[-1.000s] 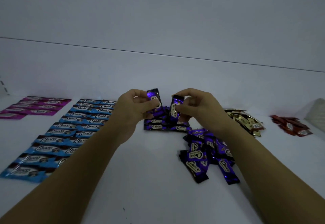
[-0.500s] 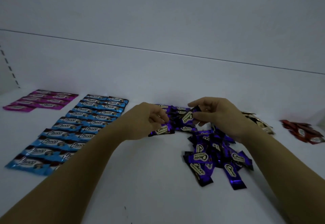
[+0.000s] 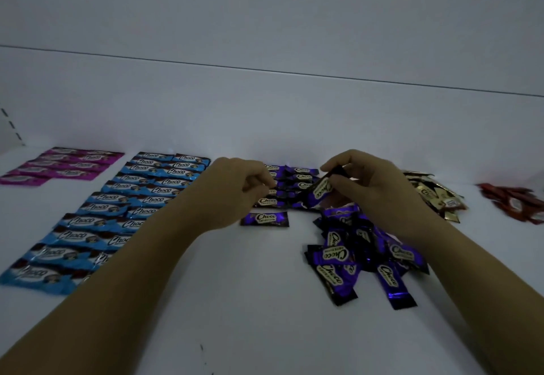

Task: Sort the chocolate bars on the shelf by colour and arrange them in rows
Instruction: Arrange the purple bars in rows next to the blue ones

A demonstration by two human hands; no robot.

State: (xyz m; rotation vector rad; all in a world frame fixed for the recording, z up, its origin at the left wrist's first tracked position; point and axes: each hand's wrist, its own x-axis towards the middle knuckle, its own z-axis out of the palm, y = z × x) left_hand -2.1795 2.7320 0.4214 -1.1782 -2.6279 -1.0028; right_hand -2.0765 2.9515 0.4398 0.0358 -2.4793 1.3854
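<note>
Bare shelf point(image 3: 250, 301) lies open between blue rows point(image 3: 117, 212) and purple pile point(image 3: 362, 251).
</note>
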